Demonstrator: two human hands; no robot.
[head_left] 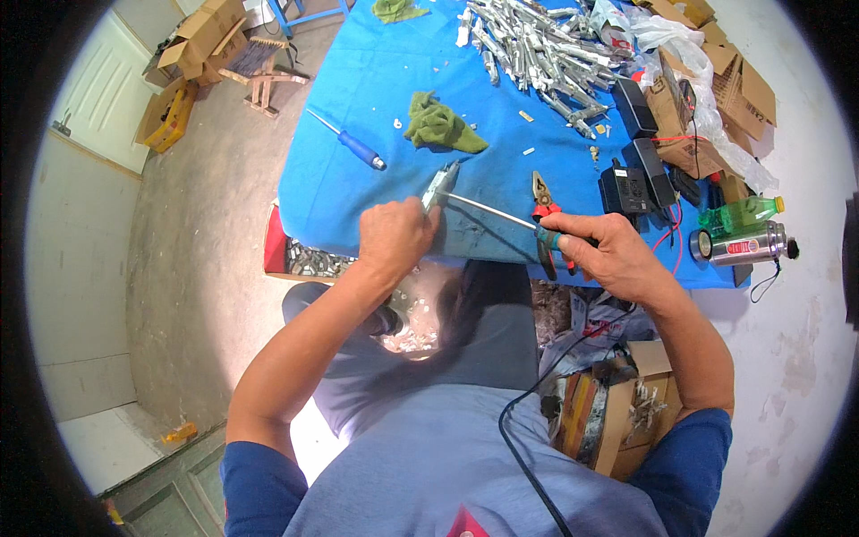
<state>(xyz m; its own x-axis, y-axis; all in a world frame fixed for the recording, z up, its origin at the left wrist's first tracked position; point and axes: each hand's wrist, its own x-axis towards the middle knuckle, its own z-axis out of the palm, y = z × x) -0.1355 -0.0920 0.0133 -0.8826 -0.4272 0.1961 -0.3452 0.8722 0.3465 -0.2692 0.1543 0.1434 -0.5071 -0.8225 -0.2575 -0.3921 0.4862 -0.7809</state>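
My left hand point(396, 238) grips a small grey metal part point(439, 184) at the near edge of the blue table point(358, 197). Gripped in my right hand point(610, 255) is a screwdriver point(501, 213) with a dark green handle; its long thin shaft points left, and its tip meets the metal part. Red-handled pliers point(542, 194) lie on the cloth just beyond the shaft. Both forearms come up from the lower edge.
A pile of similar metal parts point(537, 45) lies at the far side, with a green rag point(438, 125) and a blue-handled screwdriver point(353, 143) nearer. Black power adapters point(637, 170), a green bottle point(738, 215) and a steel flask point(743, 243) sit right. Cardboard boxes point(716, 98) stand beyond.
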